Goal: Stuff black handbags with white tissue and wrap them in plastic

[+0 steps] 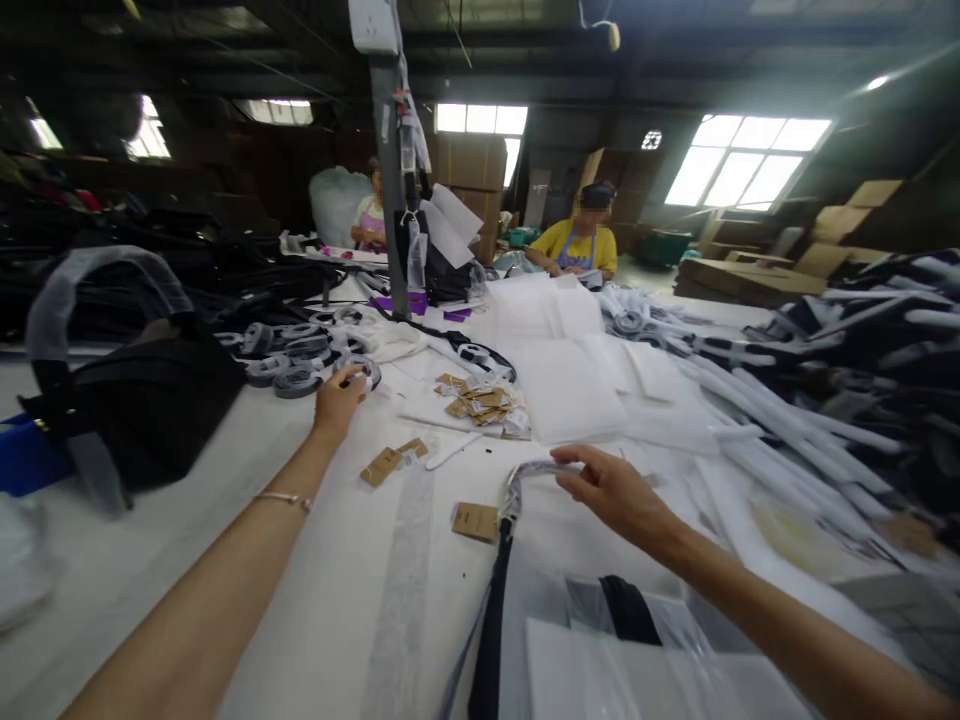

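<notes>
My left hand (340, 402) reaches out to the edge of a pile of rolled straps (296, 378), its fingers closed on one wrapped roll (369, 372). Near the middle, my right hand (611, 492) pinches a plastic-wrapped bag handle (529, 470) between thumb and fingers. Below it lies a black bag (491, 640) at the front edge, partly covered by white sheet and clear plastic. A brown tag (475, 521) rests beside the handle. More brown tags (386, 464) lie between my hands, and a heap of tags (484, 403) sits farther back.
At left stands a black handbag (150, 400) with a wrapped handle, by a blue bin (34, 455). White foam sheets (570, 390) are stacked ahead. Wrapped straps and bags (810, 400) pile up on the right. A post (390, 170) rises behind; a person in yellow (574, 245) works across the table.
</notes>
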Action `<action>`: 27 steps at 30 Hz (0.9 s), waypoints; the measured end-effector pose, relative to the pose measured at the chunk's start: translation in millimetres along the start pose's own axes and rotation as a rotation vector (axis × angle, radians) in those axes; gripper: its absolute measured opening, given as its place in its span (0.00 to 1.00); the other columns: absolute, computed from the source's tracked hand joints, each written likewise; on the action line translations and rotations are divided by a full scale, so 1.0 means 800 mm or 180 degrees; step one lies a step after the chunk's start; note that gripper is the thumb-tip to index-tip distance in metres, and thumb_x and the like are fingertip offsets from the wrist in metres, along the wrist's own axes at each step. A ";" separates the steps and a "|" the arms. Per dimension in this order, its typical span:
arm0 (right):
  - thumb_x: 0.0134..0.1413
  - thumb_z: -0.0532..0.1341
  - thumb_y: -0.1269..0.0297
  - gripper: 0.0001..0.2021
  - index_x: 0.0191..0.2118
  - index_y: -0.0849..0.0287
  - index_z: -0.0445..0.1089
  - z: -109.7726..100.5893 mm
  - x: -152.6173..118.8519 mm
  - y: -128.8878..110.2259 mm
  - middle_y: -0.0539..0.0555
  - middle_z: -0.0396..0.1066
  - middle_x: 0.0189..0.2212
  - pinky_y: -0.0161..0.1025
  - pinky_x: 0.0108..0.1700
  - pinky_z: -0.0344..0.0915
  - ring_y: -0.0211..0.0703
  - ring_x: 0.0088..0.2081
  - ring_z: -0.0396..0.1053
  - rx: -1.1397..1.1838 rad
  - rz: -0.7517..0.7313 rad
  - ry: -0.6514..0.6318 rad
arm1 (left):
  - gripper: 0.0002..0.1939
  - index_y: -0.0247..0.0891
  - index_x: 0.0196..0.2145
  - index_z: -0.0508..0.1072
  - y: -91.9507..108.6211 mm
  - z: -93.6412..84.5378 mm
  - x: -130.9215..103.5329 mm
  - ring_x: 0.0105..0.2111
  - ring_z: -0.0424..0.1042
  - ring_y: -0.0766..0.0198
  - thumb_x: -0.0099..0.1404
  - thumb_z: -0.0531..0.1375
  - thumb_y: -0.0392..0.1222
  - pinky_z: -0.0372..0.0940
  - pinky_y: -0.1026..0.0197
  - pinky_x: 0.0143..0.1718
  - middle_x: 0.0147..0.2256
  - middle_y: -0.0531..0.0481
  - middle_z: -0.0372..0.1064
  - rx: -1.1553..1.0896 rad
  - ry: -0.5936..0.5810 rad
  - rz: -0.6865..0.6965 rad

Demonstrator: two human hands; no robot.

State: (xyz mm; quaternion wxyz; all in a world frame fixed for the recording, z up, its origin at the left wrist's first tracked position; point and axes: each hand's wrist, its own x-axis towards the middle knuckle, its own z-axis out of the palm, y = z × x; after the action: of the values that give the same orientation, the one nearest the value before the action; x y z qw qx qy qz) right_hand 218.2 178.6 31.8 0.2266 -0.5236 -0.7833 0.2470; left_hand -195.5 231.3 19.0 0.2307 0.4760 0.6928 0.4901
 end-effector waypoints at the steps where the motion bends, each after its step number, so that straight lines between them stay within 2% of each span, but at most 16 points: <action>1: 0.55 0.60 0.59 0.14 0.46 0.55 0.74 -0.007 -0.005 0.002 0.52 0.74 0.32 0.40 0.38 0.67 0.42 0.29 0.68 0.0048 0.0016 0.0100 | 0.18 0.36 0.56 0.65 0.008 0.008 -0.014 0.44 0.71 0.60 0.71 0.52 0.44 0.70 0.55 0.44 0.49 0.44 0.68 -0.0225 -0.0133 0.0019; 3: 0.56 0.59 0.60 0.13 0.45 0.55 0.73 -0.019 -0.019 0.001 0.53 0.74 0.34 0.40 0.38 0.68 0.42 0.30 0.69 0.0094 -0.0161 0.0336 | 0.19 0.35 0.54 0.67 0.028 0.024 -0.050 0.40 0.72 0.61 0.68 0.53 0.44 0.71 0.58 0.41 0.45 0.45 0.71 -0.0641 -0.0495 0.0028; 5: 0.58 0.58 0.62 0.13 0.48 0.54 0.72 -0.029 -0.033 -0.007 0.55 0.74 0.40 0.42 0.41 0.69 0.44 0.36 0.71 0.0050 -0.0543 0.0547 | 0.19 0.35 0.48 0.73 0.053 0.043 -0.090 0.35 0.73 0.61 0.61 0.59 0.44 0.71 0.59 0.35 0.40 0.45 0.73 -0.0857 -0.1201 0.0039; 6: 0.59 0.58 0.63 0.14 0.50 0.54 0.71 -0.033 -0.039 -0.013 0.56 0.73 0.44 0.43 0.45 0.69 0.46 0.41 0.71 -0.0013 -0.0783 0.0631 | 0.19 0.36 0.47 0.74 0.068 0.054 -0.111 0.33 0.73 0.62 0.58 0.61 0.42 0.70 0.61 0.31 0.38 0.46 0.73 -0.0933 -0.1701 0.0046; 8: 0.60 0.58 0.64 0.18 0.56 0.53 0.67 -0.038 -0.049 -0.025 0.58 0.68 0.53 0.47 0.54 0.65 0.49 0.52 0.67 -0.0202 -0.1242 0.0691 | 0.27 0.40 0.55 0.69 0.099 0.080 -0.146 0.29 0.71 0.66 0.56 0.61 0.39 0.66 0.64 0.28 0.35 0.50 0.72 -0.1078 -0.3007 0.0092; 9: 0.60 0.58 0.65 0.21 0.58 0.52 0.65 -0.039 -0.052 -0.031 0.58 0.65 0.57 0.48 0.58 0.62 0.50 0.57 0.63 -0.0312 -0.1403 0.0656 | 0.32 0.43 0.60 0.64 0.113 0.096 -0.159 0.27 0.70 0.67 0.56 0.61 0.38 0.65 0.65 0.27 0.33 0.53 0.71 -0.1065 -0.3473 0.0153; 10: 0.59 0.59 0.66 0.24 0.61 0.51 0.62 -0.038 -0.053 -0.034 0.57 0.62 0.59 0.48 0.61 0.59 0.50 0.60 0.60 -0.0419 -0.1501 0.0572 | 0.36 0.44 0.63 0.59 0.126 0.113 -0.169 0.25 0.69 0.67 0.57 0.62 0.39 0.65 0.65 0.27 0.31 0.54 0.71 -0.0958 -0.3735 0.0249; 11: 0.58 0.60 0.67 0.27 0.62 0.51 0.60 -0.037 -0.054 -0.035 0.57 0.61 0.61 0.48 0.61 0.58 0.50 0.61 0.58 -0.0517 -0.1511 0.0421 | 0.38 0.43 0.65 0.55 0.135 0.131 -0.175 0.24 0.69 0.67 0.58 0.62 0.41 0.65 0.65 0.26 0.30 0.55 0.70 -0.0749 -0.3781 0.0374; 13: 0.55 0.60 0.69 0.29 0.63 0.51 0.59 -0.032 -0.053 -0.030 0.58 0.63 0.59 0.47 0.58 0.62 0.50 0.57 0.64 -0.0706 -0.1173 0.0036 | 0.38 0.39 0.66 0.51 0.143 0.166 -0.179 0.25 0.71 0.66 0.61 0.59 0.44 0.65 0.64 0.27 0.33 0.52 0.72 -0.0260 -0.3281 0.0642; 14: 0.54 0.61 0.70 0.28 0.61 0.53 0.62 -0.029 -0.052 -0.023 0.58 0.66 0.56 0.45 0.54 0.65 0.50 0.52 0.68 -0.0822 -0.0872 -0.0173 | 0.36 0.38 0.66 0.52 0.142 0.181 -0.177 0.27 0.72 0.65 0.62 0.57 0.44 0.66 0.62 0.29 0.36 0.49 0.73 -0.0065 -0.2966 0.0737; 16: 0.52 0.61 0.69 0.22 0.54 0.57 0.69 -0.025 -0.051 -0.007 0.59 0.71 0.48 0.43 0.47 0.68 0.48 0.43 0.73 -0.1100 -0.0243 -0.0527 | 0.30 0.36 0.62 0.59 0.129 0.203 -0.170 0.34 0.74 0.61 0.63 0.54 0.41 0.68 0.59 0.37 0.44 0.44 0.72 0.0225 -0.2422 0.0866; 18: 0.52 0.62 0.68 0.18 0.50 0.58 0.72 -0.022 -0.051 0.008 0.59 0.73 0.45 0.43 0.45 0.67 0.49 0.40 0.73 -0.1331 0.0117 -0.0637 | 0.24 0.35 0.55 0.67 0.110 0.213 -0.164 0.42 0.73 0.56 0.62 0.54 0.39 0.65 0.55 0.46 0.47 0.42 0.71 0.0485 -0.2130 0.0965; 20: 0.52 0.63 0.67 0.20 0.52 0.57 0.71 -0.021 -0.049 0.016 0.59 0.72 0.47 0.43 0.46 0.66 0.51 0.44 0.72 -0.1412 0.0047 -0.0525 | 0.21 0.35 0.51 0.71 0.091 0.214 -0.163 0.49 0.70 0.53 0.58 0.57 0.37 0.61 0.53 0.53 0.49 0.41 0.71 0.0753 -0.1996 0.1071; 23: 0.54 0.62 0.67 0.22 0.55 0.56 0.68 -0.011 -0.035 0.015 0.58 0.71 0.51 0.43 0.52 0.63 0.51 0.51 0.68 -0.1350 -0.0482 -0.0433 | 0.24 0.37 0.51 0.71 0.075 0.215 -0.168 0.52 0.68 0.51 0.54 0.61 0.35 0.58 0.53 0.56 0.51 0.41 0.71 0.1065 -0.1990 0.1197; 25: 0.53 0.62 0.69 0.19 0.52 0.57 0.71 0.002 -0.021 0.012 0.58 0.73 0.48 0.42 0.52 0.62 0.50 0.51 0.68 -0.1408 -0.0782 -0.0629 | 0.24 0.37 0.51 0.71 0.073 0.219 -0.172 0.53 0.67 0.52 0.54 0.61 0.33 0.57 0.54 0.57 0.52 0.41 0.70 0.1227 -0.1956 0.1243; 27: 0.52 0.60 0.72 0.14 0.45 0.59 0.74 0.016 -0.008 0.011 0.59 0.75 0.42 0.41 0.48 0.64 0.50 0.46 0.71 -0.1569 -0.0876 -0.0840 | 0.22 0.37 0.49 0.72 0.075 0.225 -0.175 0.52 0.68 0.53 0.55 0.60 0.32 0.58 0.55 0.56 0.51 0.41 0.71 0.1349 -0.1880 0.1256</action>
State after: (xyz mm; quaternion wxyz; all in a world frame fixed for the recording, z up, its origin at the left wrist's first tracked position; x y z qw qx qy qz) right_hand 219.1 173.4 15.6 0.0205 -0.4152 -0.9058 0.0824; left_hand 33.7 194.2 -22.4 0.2181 0.7569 0.5778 0.2138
